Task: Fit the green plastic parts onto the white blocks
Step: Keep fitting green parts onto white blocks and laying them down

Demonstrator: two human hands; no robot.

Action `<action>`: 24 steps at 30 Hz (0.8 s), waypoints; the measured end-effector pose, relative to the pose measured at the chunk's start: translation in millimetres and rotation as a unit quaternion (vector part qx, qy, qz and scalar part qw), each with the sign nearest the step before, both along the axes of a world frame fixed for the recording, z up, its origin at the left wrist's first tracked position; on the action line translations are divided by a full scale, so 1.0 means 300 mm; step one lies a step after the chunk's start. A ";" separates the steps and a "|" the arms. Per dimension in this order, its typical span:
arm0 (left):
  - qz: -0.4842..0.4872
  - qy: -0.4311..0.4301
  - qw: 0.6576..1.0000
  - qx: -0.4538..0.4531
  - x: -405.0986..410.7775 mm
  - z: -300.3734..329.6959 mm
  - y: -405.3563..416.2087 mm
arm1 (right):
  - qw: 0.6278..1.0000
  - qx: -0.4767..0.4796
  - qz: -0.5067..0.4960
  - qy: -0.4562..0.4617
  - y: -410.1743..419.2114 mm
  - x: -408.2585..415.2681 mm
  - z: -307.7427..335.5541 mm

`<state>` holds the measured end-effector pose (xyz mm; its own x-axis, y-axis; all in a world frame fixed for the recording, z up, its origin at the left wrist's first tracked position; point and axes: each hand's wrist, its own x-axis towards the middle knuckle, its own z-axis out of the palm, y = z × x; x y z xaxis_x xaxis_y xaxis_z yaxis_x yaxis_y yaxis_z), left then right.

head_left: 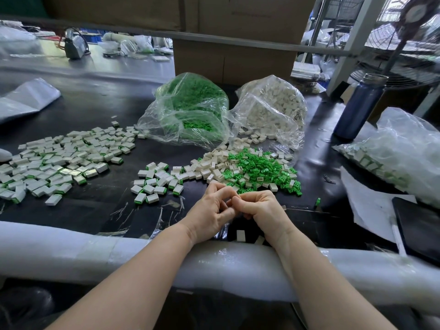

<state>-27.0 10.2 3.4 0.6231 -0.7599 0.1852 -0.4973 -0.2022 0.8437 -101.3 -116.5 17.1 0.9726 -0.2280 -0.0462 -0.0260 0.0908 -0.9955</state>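
- The left hand (212, 210) and the right hand (264, 208) meet fingertip to fingertip low over the black tabletop (95, 110), both forearms resting on the white foam-wrapped front edge (71, 248).
- Both hands have their fingers curled inward in a tight grip; whatever sits between them is hidden by the fingers, so I cannot tell what either one holds.
- Just beyond the hands lies a loose heap of small bright green plastic parts (264, 170), mixed at its left side with small white plastic blocks (214, 163).
- A small cluster of white blocks with green ends (154, 184) lies left of the hands, and a far wider spread of the same finished blocks (59, 160) covers the left of the tabletop.
- Two single white blocks (241, 235) lie between the wrists, near the foam edge.
- Behind the heaps, a clear plastic bag of green parts (190, 108) stands beside a clear plastic bag of white blocks (273, 108), both open toward the person.
- A dark blue metal bottle (357, 108) stands upright on the right, near another clear bag of filled blocks (385, 158).
- A dark flat tablet (421, 227) lies on white paper at the right edge.
- A brown cardboard box (233, 60) stands behind the bags.
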 end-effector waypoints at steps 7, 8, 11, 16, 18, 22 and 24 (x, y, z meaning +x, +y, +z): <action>0.001 0.000 1.000 0.008 -0.007 0.012 0.005 | 1.000 0.006 -0.007 -0.005 0.000 0.001 -0.003; 0.006 0.002 1.000 0.007 -0.008 0.014 0.004 | 1.000 -0.001 -0.013 -0.008 0.001 0.002 -0.005; 0.022 0.012 1.000 -0.013 -0.006 0.016 0.003 | 0.998 -0.049 -0.028 -0.021 0.010 0.007 -0.005; 0.071 0.025 0.997 -0.023 -0.004 0.021 0.005 | 0.993 -0.063 -0.089 -0.036 0.004 0.013 -0.011; 0.084 0.023 0.996 -0.022 -0.003 0.022 0.001 | 0.990 -0.090 -0.107 -0.037 -0.005 0.012 -0.016; 0.089 0.019 0.996 -0.010 -0.002 0.020 -0.001 | 0.985 -0.129 -0.110 -0.043 -0.005 0.011 -0.014; 0.088 0.018 0.996 -0.004 -0.004 0.020 0.002 | 0.983 -0.144 -0.107 -0.042 -0.006 0.012 -0.017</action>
<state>-28.2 10.7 9.4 0.7533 -0.6363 0.1662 -0.4237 -0.2763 0.8626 -97.7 -118.3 12.1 0.8983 -0.4203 0.1282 0.0457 -0.2009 -0.9785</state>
